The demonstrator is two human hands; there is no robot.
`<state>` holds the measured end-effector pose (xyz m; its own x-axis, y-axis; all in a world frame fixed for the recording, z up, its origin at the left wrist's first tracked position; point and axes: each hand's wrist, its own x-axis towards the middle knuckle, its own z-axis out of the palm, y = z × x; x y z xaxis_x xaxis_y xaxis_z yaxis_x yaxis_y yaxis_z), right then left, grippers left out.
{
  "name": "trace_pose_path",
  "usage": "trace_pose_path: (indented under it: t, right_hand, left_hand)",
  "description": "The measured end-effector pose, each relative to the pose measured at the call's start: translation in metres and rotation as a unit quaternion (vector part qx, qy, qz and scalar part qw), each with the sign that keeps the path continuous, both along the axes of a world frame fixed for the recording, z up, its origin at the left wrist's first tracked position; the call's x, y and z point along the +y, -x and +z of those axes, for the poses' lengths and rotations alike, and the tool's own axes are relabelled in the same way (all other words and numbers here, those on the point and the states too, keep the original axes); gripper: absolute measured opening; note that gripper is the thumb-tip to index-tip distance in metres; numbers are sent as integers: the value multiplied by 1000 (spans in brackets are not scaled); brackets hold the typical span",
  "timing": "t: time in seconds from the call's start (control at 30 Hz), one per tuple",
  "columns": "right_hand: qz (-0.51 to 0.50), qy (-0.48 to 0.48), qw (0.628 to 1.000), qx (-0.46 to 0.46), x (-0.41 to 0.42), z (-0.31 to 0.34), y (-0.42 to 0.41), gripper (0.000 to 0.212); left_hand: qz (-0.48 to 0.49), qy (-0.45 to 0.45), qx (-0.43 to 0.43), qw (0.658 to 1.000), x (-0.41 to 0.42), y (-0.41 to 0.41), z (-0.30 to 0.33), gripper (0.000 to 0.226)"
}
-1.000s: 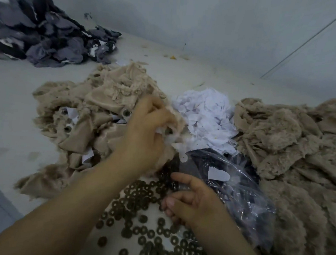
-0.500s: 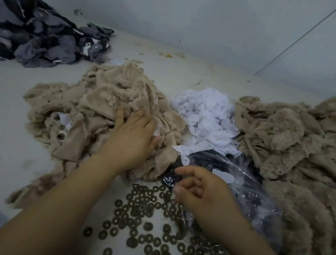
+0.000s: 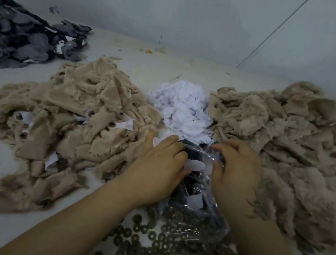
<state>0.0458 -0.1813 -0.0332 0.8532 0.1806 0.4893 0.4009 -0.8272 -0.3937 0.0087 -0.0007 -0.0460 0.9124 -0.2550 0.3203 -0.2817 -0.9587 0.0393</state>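
Clear plastic of the bag [image 3: 196, 192] sits between both hands, mid-table, just beyond the dark rings [image 3: 154, 245]. The right hand [image 3: 238, 171] pinches the film with curled fingers and thumb. The left hand [image 3: 160, 165] lies on the bag's left edge, fingers bent over it; whether it grips cannot be told. To open it well, each hand should probably take one lip only and part them gently, mouth kept up so nothing spills. The pale table [image 3: 3, 166] carries beige scraps [image 3: 87, 121] on both sides, white paper [image 3: 184, 110] between them, and a grey pile [image 3: 25, 35] far left by the plain wall [image 3: 191, 18].
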Motion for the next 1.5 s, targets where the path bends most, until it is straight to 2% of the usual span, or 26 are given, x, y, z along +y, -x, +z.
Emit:
trace_pose_path:
  t: [0.17, 0.3, 0.43, 0.57, 0.63, 0.7, 0.8, 0.9, 1.03, 1.17, 1.23, 1.33, 1.4, 1.43, 1.5]
  right_hand:
    - [-134, 73, 984, 95, -27, -1, -17, 51]
    - [-147, 86, 969, 179, -33, -8, -30, 58]
    - [-100, 72, 978, 166, -30, -13, -37, 59]
    - [-44, 41, 990, 128, -27, -7, -33, 23]
    - [2, 23, 996, 87, -20, 0, -23, 14]
    - [68, -16, 996, 46, -7, 8, -7, 19]
    - [157, -75, 983, 52, 12, 13, 15, 30]
    - [171, -121, 977, 49, 14, 13, 19, 30]
    - [199, -178, 960, 86, 16, 11, 22, 28]
    - [166, -218, 957, 92, 20, 3, 25, 17]
    - [120, -235, 956, 128, 19, 1, 22, 27]
    - [101, -299, 919, 236, 20, 0, 19, 59]
    - [119, -345, 884, 292, 20, -1, 18, 68]
    - [134, -379, 860, 313, 20, -1, 18, 61]
    - [151, -438, 818, 341, 19, -1, 19, 31]
  left_hand:
    - [-42, 21, 1, 999, -17, 0, -10, 29]
    - [-40, 17, 4, 999, -25, 0, -15, 30]
    - [-42, 16, -1, 999, -28, 0, -17, 31]
    - [-43, 19, 4, 999, -29, 0, -18, 36]
    - [-47, 34, -1, 998, -30, 0, -16, 36]
    - [-44, 75, -5, 996, -31, 0, -13, 34]
    - [-23, 158, -15, 987, -31, 1, -8, 40]
    - [-4, 267, -33, 963, -31, 5, -6, 29]
    - [45, 416, -54, 907, -26, 5, -2, 16]
    - [7, 380, -88, 921, -18, 6, -2, 24]
    - [-3, 358, -133, 924, -15, 9, 1, 28]
    - [-83, 293, -170, 937, -12, 16, 3, 24]
    - [-130, 255, -146, 947, -15, 23, 3, 23]
    - [-145, 247, -133, 949, -17, 26, 3, 23]
    - [-165, 253, -118, 946, -17, 31, 1, 25]
